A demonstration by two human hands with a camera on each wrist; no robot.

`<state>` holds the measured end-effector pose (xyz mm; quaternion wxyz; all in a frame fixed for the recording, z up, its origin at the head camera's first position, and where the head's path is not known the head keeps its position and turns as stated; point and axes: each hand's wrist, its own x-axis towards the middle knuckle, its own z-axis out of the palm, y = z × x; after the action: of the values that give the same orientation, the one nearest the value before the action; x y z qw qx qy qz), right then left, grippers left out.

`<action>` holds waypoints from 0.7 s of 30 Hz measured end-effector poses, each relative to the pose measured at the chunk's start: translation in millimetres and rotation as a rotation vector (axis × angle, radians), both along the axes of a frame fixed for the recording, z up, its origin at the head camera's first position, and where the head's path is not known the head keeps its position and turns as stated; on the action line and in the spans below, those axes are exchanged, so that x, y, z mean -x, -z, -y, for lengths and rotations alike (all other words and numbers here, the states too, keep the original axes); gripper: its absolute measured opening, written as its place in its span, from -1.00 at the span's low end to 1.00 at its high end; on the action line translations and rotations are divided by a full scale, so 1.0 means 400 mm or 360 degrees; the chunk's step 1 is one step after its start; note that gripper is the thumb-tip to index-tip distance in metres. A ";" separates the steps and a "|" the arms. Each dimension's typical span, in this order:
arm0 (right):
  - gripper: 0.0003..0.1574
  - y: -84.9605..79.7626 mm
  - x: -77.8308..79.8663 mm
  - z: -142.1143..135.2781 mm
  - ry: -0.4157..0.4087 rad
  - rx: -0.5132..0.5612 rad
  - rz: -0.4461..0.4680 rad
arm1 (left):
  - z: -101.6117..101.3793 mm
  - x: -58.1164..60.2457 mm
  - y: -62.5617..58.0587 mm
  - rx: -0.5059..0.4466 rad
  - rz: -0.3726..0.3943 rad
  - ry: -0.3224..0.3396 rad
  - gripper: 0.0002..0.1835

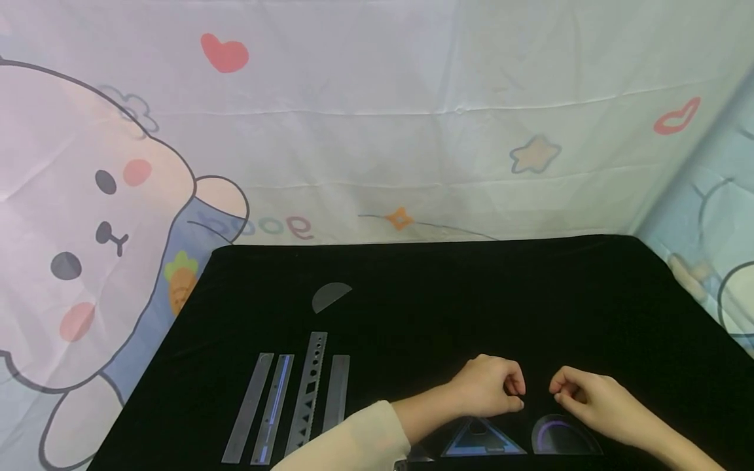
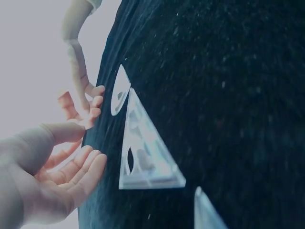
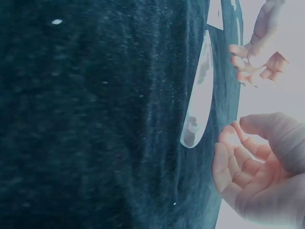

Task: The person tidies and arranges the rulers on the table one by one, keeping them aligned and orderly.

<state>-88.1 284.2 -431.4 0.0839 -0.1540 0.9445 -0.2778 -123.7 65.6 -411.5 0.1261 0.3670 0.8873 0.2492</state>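
My left hand (image 1: 487, 386) hovers over the clear triangular set square (image 1: 483, 450), its fingers loosely bent and nothing in them. To its right, my right hand (image 1: 597, 399) is above a clear protractor (image 1: 568, 447), also holding nothing, with thumb and fingers softly curved. A gap separates the two hands. In the left wrist view the set square (image 2: 159, 182) and the protractor (image 2: 120, 93) lie almost corner to corner on the black cloth. The right wrist view has the protractor (image 3: 204, 90) beside the loosely curled right hand (image 3: 262, 176).
To the left lie several straight rulers, among them a stencil ruler (image 1: 307, 392) with cut-out shapes and a plain ruler (image 1: 247, 409). A semicircular piece (image 1: 332, 296) is farther back. Another clear piece (image 1: 421, 454) is partly hidden by the left sleeve. A printed curtain (image 1: 377, 131) hangs behind.
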 end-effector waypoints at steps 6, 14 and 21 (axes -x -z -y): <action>-0.89 -0.012 0.022 0.020 -0.0044 0.0020 -0.0060 | 0.039 0.027 -0.012 -0.0074 -0.0007 -0.0080 -0.88; -0.90 -0.021 0.060 0.053 -0.0038 -0.0003 -0.0085 | 0.117 0.065 -0.019 -0.0244 0.0114 -0.0194 -0.89; -0.89 -0.028 0.093 0.074 -0.0054 0.0014 -0.0109 | 0.197 0.094 -0.032 -0.0354 0.0125 -0.0306 -0.90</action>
<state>-125.4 254.5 -420.2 0.0554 -0.1799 0.9428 -0.2751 -161.2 -13.2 -398.7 0.0950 0.2821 0.8796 0.3711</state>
